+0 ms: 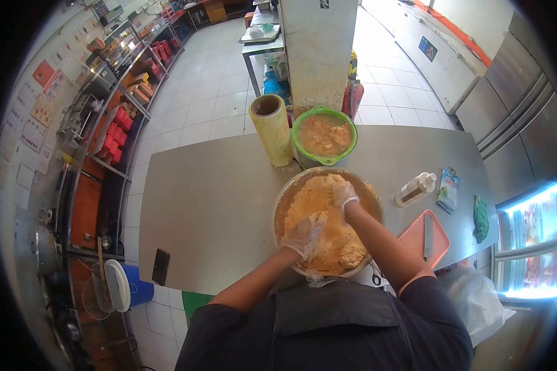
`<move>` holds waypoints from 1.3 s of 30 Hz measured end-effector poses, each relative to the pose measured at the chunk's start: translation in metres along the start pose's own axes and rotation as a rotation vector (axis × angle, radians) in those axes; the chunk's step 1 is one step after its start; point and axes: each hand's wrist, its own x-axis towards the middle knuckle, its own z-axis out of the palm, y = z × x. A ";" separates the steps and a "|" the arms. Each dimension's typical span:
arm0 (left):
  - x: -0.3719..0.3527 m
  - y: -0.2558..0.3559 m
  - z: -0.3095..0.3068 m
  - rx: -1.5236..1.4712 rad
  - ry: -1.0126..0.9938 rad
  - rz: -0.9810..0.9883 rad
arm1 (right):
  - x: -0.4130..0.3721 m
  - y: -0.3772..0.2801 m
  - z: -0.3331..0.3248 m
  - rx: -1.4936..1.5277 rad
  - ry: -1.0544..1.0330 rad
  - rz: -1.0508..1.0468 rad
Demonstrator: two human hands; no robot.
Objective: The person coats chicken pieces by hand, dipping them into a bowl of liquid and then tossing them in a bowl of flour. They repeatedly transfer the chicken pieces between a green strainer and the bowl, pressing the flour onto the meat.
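Dark apron [334, 315]; left hand [306, 235], right hand [345, 193] in bowl [373, 210], grasp unclear; film roll [273, 137], green-rimmed tub [326, 160] just beyond.

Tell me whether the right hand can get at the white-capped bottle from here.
Probably yes: the gloved right hand is in the metal bowl, but only its rim and bare tabletop seem to lie before the white-capped bottle.
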 end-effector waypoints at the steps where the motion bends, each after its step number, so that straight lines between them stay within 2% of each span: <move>1: -0.005 0.006 -0.009 0.048 -0.007 -0.016 | -0.012 -0.037 -0.017 0.424 -0.034 0.206; 2: -0.011 0.014 -0.019 0.097 -0.013 -0.034 | -0.019 -0.059 -0.025 0.847 -0.071 0.414; 3: -0.014 0.018 -0.025 0.145 -0.019 -0.052 | -0.021 -0.057 -0.028 1.133 -0.136 0.380; 6: -0.012 0.000 -0.012 0.166 0.033 -0.082 | -0.002 -0.066 -0.034 1.229 -0.216 0.448; 9: -0.007 -0.011 -0.003 -0.080 0.083 0.112 | 0.012 -0.069 -0.034 1.282 -0.163 0.535; 14: 0.006 -0.042 0.021 0.007 0.054 0.156 | 0.014 -0.107 -0.041 1.122 -0.101 0.527; 16: 0.006 -0.031 0.012 0.006 0.040 0.147 | 0.020 -0.116 -0.044 1.046 -0.119 0.508; 18: 0.000 -0.019 0.003 -0.034 0.025 0.111 | 0.039 -0.106 -0.041 0.990 -0.169 0.501; 21: 0.001 -0.033 0.015 0.094 0.120 0.234 | 0.060 -0.095 -0.036 0.911 -0.189 0.538; 24: 0.000 -0.027 0.009 0.152 0.049 0.132 | 0.081 -0.075 -0.029 1.001 -0.079 0.506; 27: 0.005 -0.043 0.023 0.197 0.077 0.108 | 0.085 -0.064 -0.036 1.045 0.012 0.454; 30: -0.003 -0.024 0.010 0.118 0.077 0.016 | 0.071 -0.084 -0.059 0.923 0.076 0.435; 33: -0.005 -0.007 -0.012 -0.020 0.045 -0.015 | 0.082 -0.060 -0.074 0.448 0.041 0.129; 35: 0.007 0.000 -0.028 0.139 0.236 0.346 | 0.087 -0.052 -0.080 0.650 0.022 0.175; 37: 0.035 -0.012 -0.033 0.371 0.301 0.450 | 0.077 -0.064 -0.089 0.756 0.014 0.240; 39: 0.077 -0.010 -0.037 0.375 0.450 0.387 | 0.061 -0.084 -0.100 0.766 0.021 0.314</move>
